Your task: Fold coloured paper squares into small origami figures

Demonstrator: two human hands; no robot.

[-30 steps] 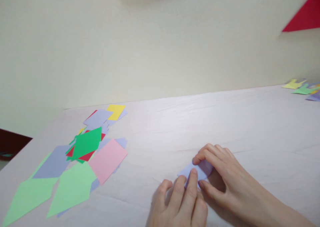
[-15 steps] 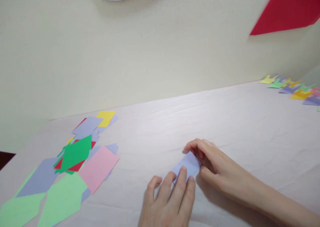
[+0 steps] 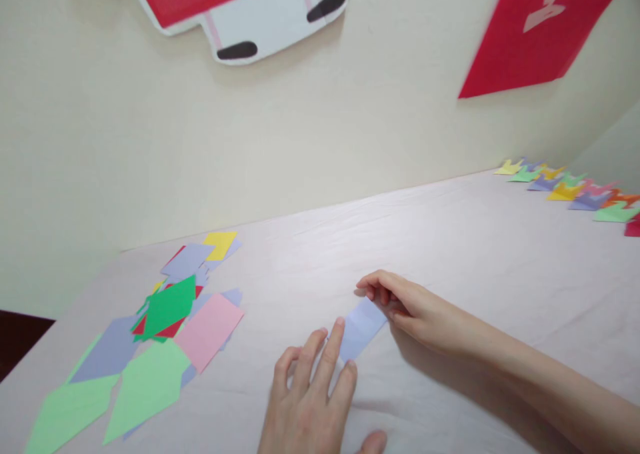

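A small lavender paper [image 3: 364, 329], rectangular with faint creases, lies on the cloth between my hands. My left hand [image 3: 313, 394] has its fingers spread, with fingertips at the paper's left edge; the thumb is apart, low in the picture. From the right, my right hand [image 3: 407, 304] reaches across with fingers curled at the paper's upper right edge. Its thumb lies close to the fingers, and the covered corner of the paper is hidden under them.
Loose coloured sheets lie at the left, among them green [image 3: 170, 307], pink [image 3: 213, 331] and light green [image 3: 147, 387] ones. Several small folded paper crowns [image 3: 565, 192] line the far right. A pale wall [image 3: 280, 154] rises behind, with a red hanging [image 3: 535, 41] on it.
My left hand has slid left and back, uncovering more of the lavender paper. My right hand has moved slightly left and its fingers are closer together. The camera has tilted up.
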